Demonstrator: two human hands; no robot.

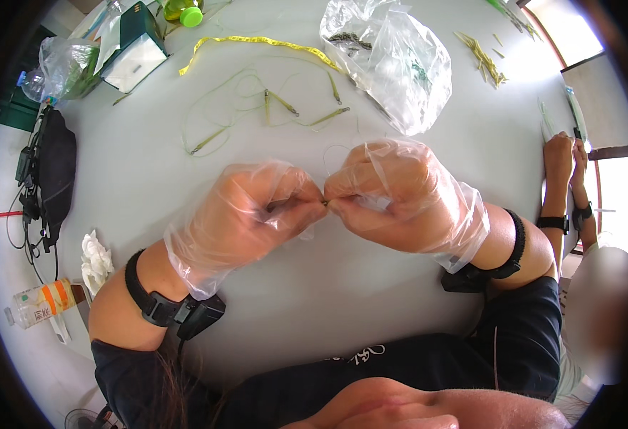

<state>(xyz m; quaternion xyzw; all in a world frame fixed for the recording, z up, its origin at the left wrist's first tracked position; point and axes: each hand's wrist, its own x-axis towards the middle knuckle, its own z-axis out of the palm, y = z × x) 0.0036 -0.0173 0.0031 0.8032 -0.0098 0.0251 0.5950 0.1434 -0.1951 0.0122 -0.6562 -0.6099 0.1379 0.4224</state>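
Note:
My left hand (253,211) and my right hand (400,200), both in clear plastic gloves, meet fingertip to fingertip above the table. Each is closed in a pinch. Between the fingertips shows a tiny dark bit (325,204), too small to name; a thin strand (334,148) loops up behind the right fingers. Beyond my hands lie several slim green pieces (282,103) with small dark, metal-looking tips, joined to fine, loosely coiled green strands.
A yellow measuring tape (257,40) stretches across the far table beside a clear plastic bag (392,64). Dark green box (134,50) at far left; black pouch (57,171), crumpled tissue (96,261) and bottle (42,302) along the left. Another person's hands (567,154) are at the right edge.

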